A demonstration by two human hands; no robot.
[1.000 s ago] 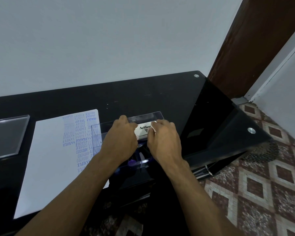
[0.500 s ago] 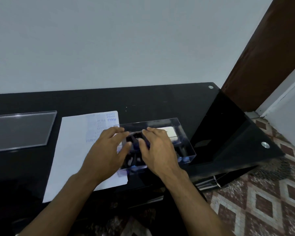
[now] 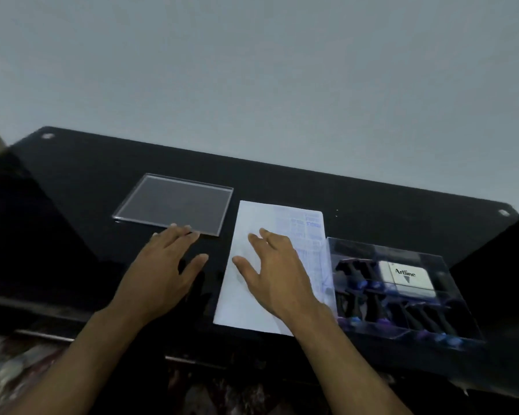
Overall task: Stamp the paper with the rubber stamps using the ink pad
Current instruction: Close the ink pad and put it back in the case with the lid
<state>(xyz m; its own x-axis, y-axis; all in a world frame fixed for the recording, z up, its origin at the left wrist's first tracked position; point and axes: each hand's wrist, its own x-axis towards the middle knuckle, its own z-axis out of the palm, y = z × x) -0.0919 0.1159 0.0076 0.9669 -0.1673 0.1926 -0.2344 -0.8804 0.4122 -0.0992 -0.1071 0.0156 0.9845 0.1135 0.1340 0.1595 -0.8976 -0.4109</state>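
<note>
A white paper [image 3: 246,298] with blue stamp marks along its right side lies on the black table [image 3: 372,205]. To its right stands a clear plastic box [image 3: 432,257] holding the white Artline ink pad [image 3: 406,278] and several black rubber stamps [image 3: 381,310]. My right hand [image 3: 277,275] is over the paper with fingers spread and holds nothing. My left hand [image 3: 165,265] is over the table left of the paper, fingers straight, its fingertips at the near edge of the clear box lid [image 3: 174,203].
The clear lid lies flat on the table, left of the paper. A grey wall rises behind the table. The table's front edge runs below my wrists, with patterned floor beneath.
Both hands have left the clear box and moved left, the right over the paper, the left toward the lid. My view has swung left, so the box now sits at the right.
</note>
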